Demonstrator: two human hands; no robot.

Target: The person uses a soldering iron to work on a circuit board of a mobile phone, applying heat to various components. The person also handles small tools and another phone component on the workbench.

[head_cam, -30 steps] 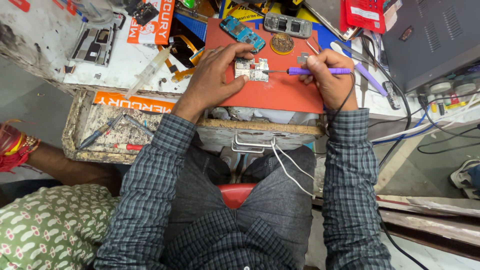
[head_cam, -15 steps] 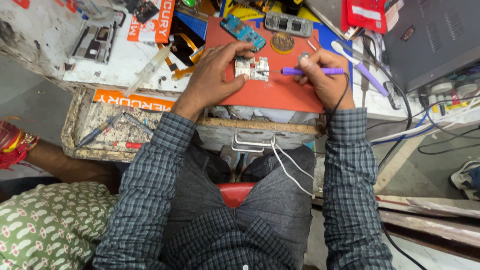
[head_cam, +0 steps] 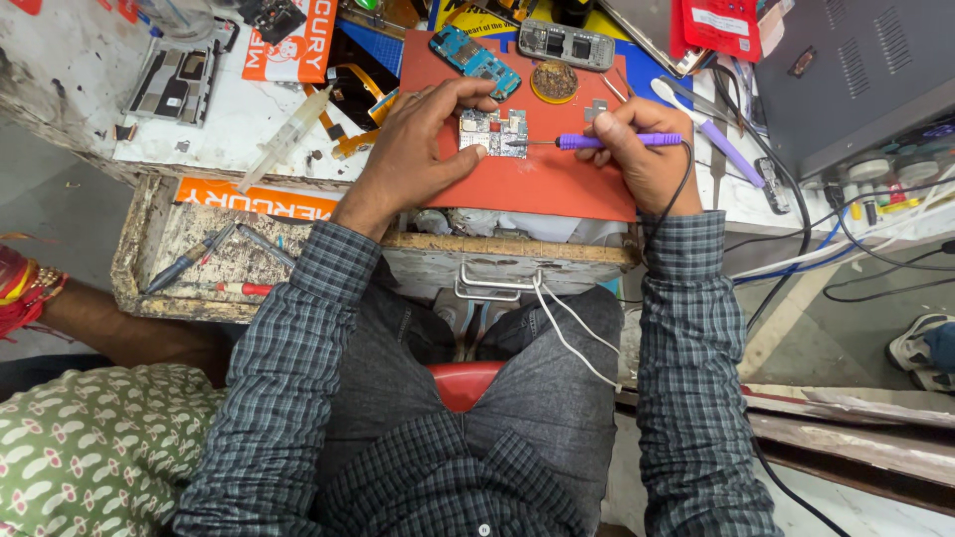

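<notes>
A small circuit board (head_cam: 494,132) lies on a red mat (head_cam: 537,184) on the workbench. My left hand (head_cam: 418,149) presses on the board's left side, fingers curled over its top edge. My right hand (head_cam: 642,159) grips a purple soldering iron (head_cam: 617,141) like a pen. Its metal tip points left and touches the board's right edge. A black cord runs from the iron down past my right wrist.
On the bench lie a blue phone board (head_cam: 476,60), a grey phone frame (head_cam: 565,43), a round brass-coloured tin (head_cam: 554,82), a syringe (head_cam: 284,139) and tweezers (head_cam: 686,94). An open drawer (head_cam: 189,254) at left holds screwdrivers. Another person's arm (head_cam: 109,328) rests at lower left.
The soldering iron tip has moved left onto the circuit board's right edge. My left hand stays on the board.
</notes>
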